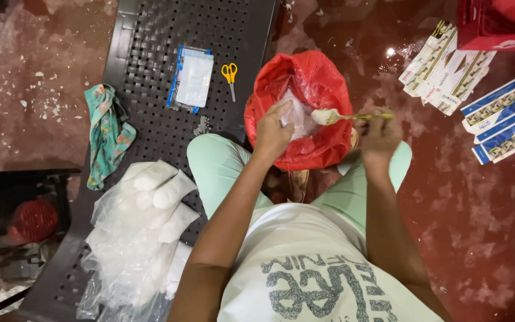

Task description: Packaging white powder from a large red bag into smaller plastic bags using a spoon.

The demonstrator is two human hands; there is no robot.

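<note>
A red plastic bag (317,83) stands open in front of my knees, with white powder inside. My left hand (272,131) grips a small clear plastic pouch (296,116) over the red bag's mouth. My right hand (379,134) holds a spoon (341,116) with a yellowish handle, its bowl heaped with white powder and pointing at the pouch. To my left, on the dark perforated metal bench (150,113), lies a pile of filled clear pouches (144,232).
Yellow-handled scissors (229,76) and a packet of clear bags (192,77) lie on the bench, with a patterned green cloth (108,134) at its edge. Flattened cartons (448,65) and blue boxes (502,119) lie on the red floor at right, near a red crate (496,24).
</note>
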